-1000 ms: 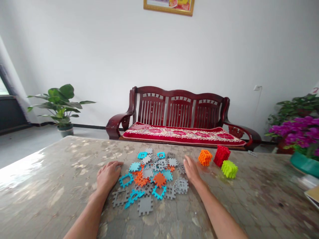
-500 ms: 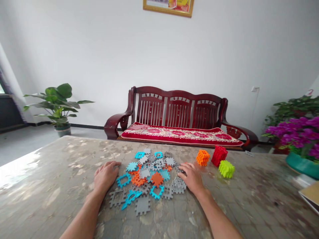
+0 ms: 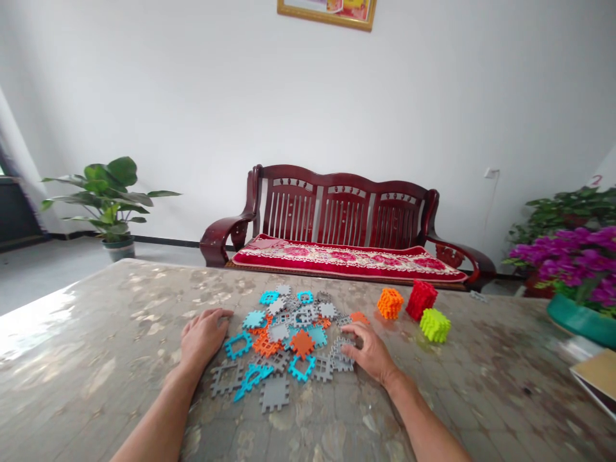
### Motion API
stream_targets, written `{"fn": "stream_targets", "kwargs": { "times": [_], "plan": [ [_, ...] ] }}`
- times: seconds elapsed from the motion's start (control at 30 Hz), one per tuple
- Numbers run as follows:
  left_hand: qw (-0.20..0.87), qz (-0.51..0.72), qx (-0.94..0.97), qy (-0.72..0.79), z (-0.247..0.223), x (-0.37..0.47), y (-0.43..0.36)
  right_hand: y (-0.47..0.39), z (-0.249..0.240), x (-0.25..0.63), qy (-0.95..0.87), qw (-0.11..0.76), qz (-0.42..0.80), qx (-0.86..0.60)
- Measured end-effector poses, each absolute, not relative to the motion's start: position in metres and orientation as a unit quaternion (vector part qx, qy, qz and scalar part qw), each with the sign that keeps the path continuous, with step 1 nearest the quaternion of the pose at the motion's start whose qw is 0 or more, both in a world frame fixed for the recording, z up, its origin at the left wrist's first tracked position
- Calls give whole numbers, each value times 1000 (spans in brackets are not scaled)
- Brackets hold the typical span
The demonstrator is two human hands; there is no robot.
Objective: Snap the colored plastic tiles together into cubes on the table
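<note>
R hand (image 3: 371, 353) has been pulled back a bit, thumb/fingers parted, so 1 orange tile (image 3: 359, 318) is uncovered right of pile (image 3: 302, 344), prob ungripped atm. L hand (image 3: 204, 337) laid loosely left of pile, nothing seen held.

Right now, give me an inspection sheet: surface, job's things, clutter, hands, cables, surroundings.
Surface: patterned tabletop, glare at left.
Job's things: toothed pieces, spread and overlapping; orange block, red block and yellow-green block to their right.
Clutter: teal flowerpot and tan-topped item, toward right edge.
Hands: left hand palm-down left of the pieces; right hand, half-open, at their right side.
Cables: thin cord below wall socket.
Surroundings: wooden bench, potted plant.
</note>
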State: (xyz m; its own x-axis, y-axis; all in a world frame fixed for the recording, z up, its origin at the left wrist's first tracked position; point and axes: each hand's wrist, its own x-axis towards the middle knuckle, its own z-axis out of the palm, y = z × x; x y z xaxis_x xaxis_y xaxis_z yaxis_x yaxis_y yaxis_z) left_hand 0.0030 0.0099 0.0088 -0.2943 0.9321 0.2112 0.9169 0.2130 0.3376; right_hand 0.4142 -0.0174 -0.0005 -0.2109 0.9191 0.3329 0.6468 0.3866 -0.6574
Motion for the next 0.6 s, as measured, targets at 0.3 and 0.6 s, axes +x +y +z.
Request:
{"fn": "stream_targets", "kwargs": {
  "times": [0.3, 0.6],
  "plan": [
    [21, 193, 596, 779, 9, 3, 11, -28, 2, 421, -780, 321, 149, -515],
    [31, 173, 604, 778, 8, -1, 13, -10, -16, 459, -625, 459, 109, -622]
  ]
}}
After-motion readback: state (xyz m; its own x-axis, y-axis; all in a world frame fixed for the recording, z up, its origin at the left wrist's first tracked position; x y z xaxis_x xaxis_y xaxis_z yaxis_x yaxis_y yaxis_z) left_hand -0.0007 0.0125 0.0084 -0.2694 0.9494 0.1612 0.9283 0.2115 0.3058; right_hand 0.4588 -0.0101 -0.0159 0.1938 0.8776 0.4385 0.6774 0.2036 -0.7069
